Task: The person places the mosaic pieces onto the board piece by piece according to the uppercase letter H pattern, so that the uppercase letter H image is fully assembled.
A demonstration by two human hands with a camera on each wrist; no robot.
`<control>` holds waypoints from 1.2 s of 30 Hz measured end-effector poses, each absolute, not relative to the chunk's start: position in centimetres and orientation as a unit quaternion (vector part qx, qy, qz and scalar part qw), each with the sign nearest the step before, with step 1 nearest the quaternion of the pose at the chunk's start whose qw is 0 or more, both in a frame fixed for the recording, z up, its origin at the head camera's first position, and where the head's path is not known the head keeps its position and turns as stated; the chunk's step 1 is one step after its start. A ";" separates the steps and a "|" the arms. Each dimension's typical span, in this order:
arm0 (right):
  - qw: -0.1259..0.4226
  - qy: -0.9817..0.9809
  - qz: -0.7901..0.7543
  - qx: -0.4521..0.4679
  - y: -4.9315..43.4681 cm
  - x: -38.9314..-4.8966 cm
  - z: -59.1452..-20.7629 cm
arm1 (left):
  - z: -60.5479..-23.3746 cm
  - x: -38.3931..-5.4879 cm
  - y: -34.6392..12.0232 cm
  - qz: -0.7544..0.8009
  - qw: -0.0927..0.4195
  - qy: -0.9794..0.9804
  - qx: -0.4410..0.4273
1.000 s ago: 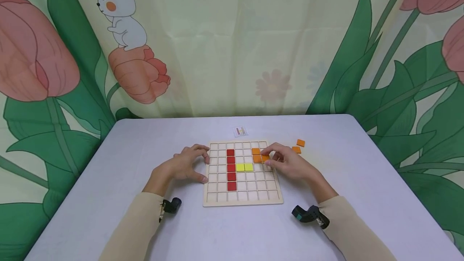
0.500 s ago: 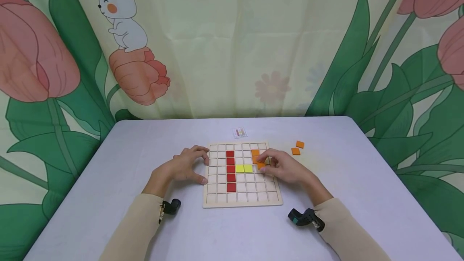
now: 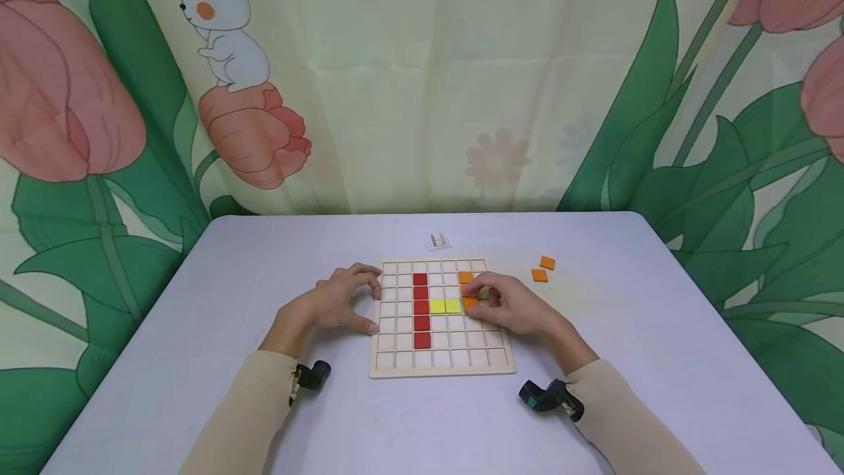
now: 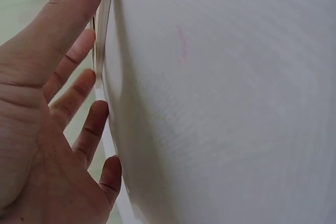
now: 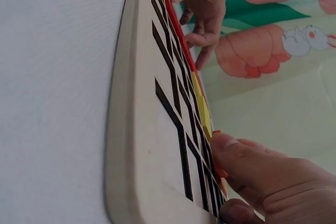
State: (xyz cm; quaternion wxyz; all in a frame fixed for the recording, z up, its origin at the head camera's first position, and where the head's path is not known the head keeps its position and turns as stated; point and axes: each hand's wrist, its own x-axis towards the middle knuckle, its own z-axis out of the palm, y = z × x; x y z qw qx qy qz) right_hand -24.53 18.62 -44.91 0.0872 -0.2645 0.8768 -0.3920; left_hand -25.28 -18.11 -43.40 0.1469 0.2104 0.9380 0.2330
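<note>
A wooden grid board (image 3: 442,371) lies flat with tiles in its squares. A column of red tiles (image 3: 421,322) stands left of centre, with two yellow tiles (image 3: 445,306) beside it. My right hand (image 3: 521,306) is over the board's right side, thumb and index finger pinching an orange tile (image 3: 470,303) at the square right of the yellow ones. Another orange tile (image 3: 465,277) sits higher in that column; the fingers partly hide the squares between. At the board's left edge, my left hand (image 3: 336,300) rests with thumb and fingers spread, touching the rim.
Two loose orange tiles, a far one (image 3: 547,262) and a nearer one (image 3: 539,275), lie right of the board on the white table (image 3: 264,255). Behind the board is a small printed pattern card (image 3: 438,240). A cartoon curtain (image 3: 395,94) hangs behind the table.
My right hand has moved left and slightly toward me, bringing the orange tile from the board's right side to the square beside the yellow tiles. My left hand stays at the left edge.
</note>
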 end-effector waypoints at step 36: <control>0.062 0.887 -0.375 -0.263 21.1 -25.2 -43.5 | -43.6 -25.5 -18.2 0.233 0.153 0.937 0.211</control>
